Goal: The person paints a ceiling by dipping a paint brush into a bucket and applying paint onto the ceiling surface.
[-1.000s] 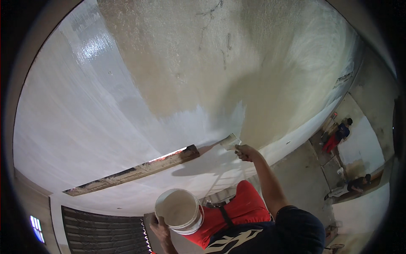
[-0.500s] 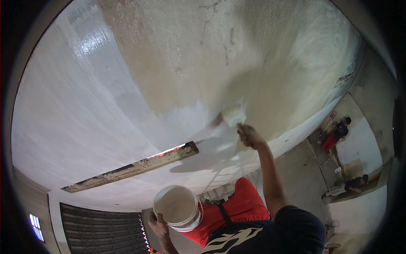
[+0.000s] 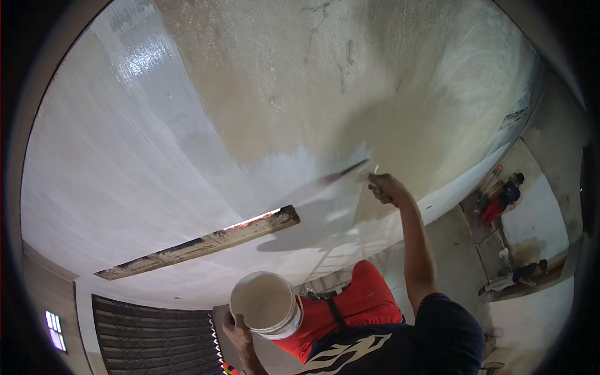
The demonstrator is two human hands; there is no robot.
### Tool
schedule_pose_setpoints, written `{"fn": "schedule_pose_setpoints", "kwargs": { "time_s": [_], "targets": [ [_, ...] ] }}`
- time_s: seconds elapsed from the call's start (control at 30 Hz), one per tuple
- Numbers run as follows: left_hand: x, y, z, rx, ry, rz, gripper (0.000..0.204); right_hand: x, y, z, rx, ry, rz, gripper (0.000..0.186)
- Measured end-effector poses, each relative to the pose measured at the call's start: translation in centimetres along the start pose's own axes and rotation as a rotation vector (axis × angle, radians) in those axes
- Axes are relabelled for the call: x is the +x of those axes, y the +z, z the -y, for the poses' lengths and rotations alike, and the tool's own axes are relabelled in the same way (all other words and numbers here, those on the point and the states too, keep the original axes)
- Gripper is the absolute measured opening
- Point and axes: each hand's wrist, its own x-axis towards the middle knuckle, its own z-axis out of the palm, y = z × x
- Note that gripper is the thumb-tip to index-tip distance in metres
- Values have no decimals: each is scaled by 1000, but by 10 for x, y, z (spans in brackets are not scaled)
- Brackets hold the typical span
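Observation:
My right hand [image 3: 385,189] grips a wide, flat paint brush [image 3: 362,166] held at the wall [image 3: 250,106], near the edge where white coating meets beige plaster. My left hand [image 3: 236,328] is closed on the rim of a white plastic bucket [image 3: 262,299] with pale liquid coating inside, held by my red-trousered leg [image 3: 362,294]. A long rough-edged slot [image 3: 200,244] cuts through the white-coated wall below the brush.
Two co-workers are at the right: one in red trousers [image 3: 500,203] and one in light trousers [image 3: 522,275], near another partly coated wall [image 3: 531,212]. A dark folding shutter [image 3: 150,337] and a small window [image 3: 55,328] are at lower left.
My right hand and brush have moved up along the wall, then slightly right, and the brush now shows edge-on. My left hand still holds the bucket.

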Motion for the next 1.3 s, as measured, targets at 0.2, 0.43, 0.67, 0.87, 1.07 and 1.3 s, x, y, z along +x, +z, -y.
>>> {"fn": "schedule_pose_setpoints", "kwargs": {
  "time_s": [0.2, 0.43, 0.67, 0.87, 1.07, 1.3],
  "targets": [
    [5, 2, 7, -15, 27, 7, 36, -56, 10, 41, 182, -242, -7, 40],
    [6, 6, 7, -34, 43, 29, 33, 45, -27, -109, 197, 186, 146, 40],
    [-3, -2, 7, 34, 59, -43, 30, 1, 17, -103, -34, 294, 248, 38],
    [4, 6, 4, -13, 5, -24, 36, -109, 103, 13, -451, 21, 493, 29],
    [-6, 10, -5, 157, 2, -78, 35, -154, 193, 35, -863, -616, 728, 37],
    [-27, 8, -22, 234, 28, -48, 29, -140, 276, -52, -1350, -943, 1035, 20]
  ]
}}
